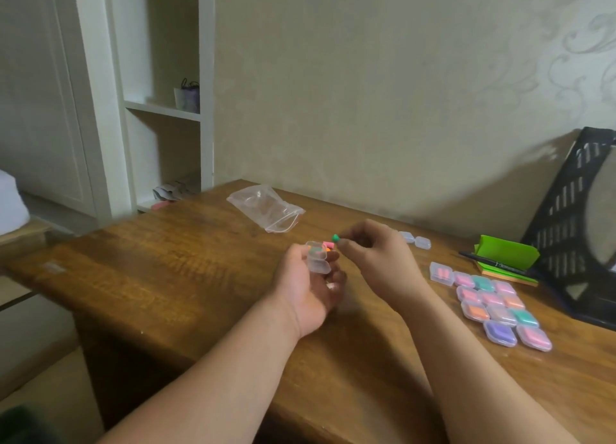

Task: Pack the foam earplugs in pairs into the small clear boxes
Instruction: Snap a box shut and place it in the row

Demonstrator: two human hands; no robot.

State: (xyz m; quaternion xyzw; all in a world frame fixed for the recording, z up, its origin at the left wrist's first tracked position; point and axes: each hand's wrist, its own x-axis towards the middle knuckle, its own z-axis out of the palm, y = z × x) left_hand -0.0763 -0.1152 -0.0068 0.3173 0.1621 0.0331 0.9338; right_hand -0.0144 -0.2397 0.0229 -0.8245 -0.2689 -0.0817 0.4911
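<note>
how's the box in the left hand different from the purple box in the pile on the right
The box in the left hand is open and held up off the table; the purple box is shut and lies flat among the packed boxes. The held one shows mixed colours, the other only purple. Both are small clear plastic boxes.

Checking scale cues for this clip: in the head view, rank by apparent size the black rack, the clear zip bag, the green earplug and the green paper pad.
1. black rack
2. clear zip bag
3. green paper pad, though partly hidden
4. green earplug, pinched in the right hand

No legible txt; pen print too blurred.
</note>
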